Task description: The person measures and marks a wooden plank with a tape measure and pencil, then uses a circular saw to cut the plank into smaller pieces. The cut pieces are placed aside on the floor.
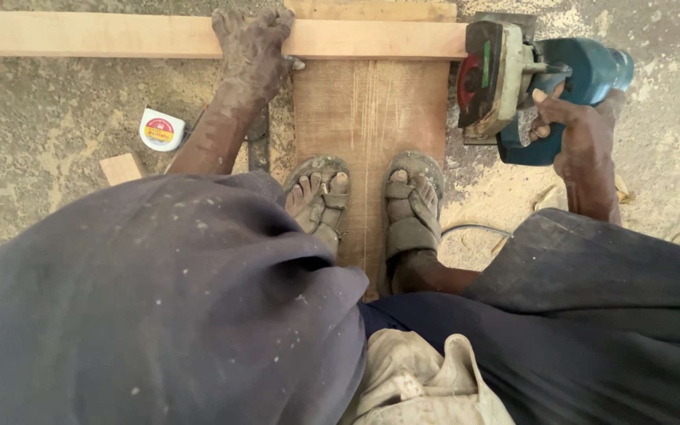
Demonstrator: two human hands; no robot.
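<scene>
We press our left hand (pixel 252 47) flat on the long pale wooden strip (pixel 104 35), fingers spread over its top, not curled round it. The strip lies crosswise in front of us, its long axis running left to right, resting across a wide board (pixel 371 118) that points away from us under our sandalled feet (pixel 371 201). Our right hand (pixel 580 138) has its fingers clamped on the handle of the teal circular saw (pixel 529 83), which sits just at the strip's right end, blade side facing the end grain. The right hand is the nearer one to that end. A tape measure (pixel 160 130) lies on the sawdusty floor (pixel 33 142), left of our left forearm.
</scene>
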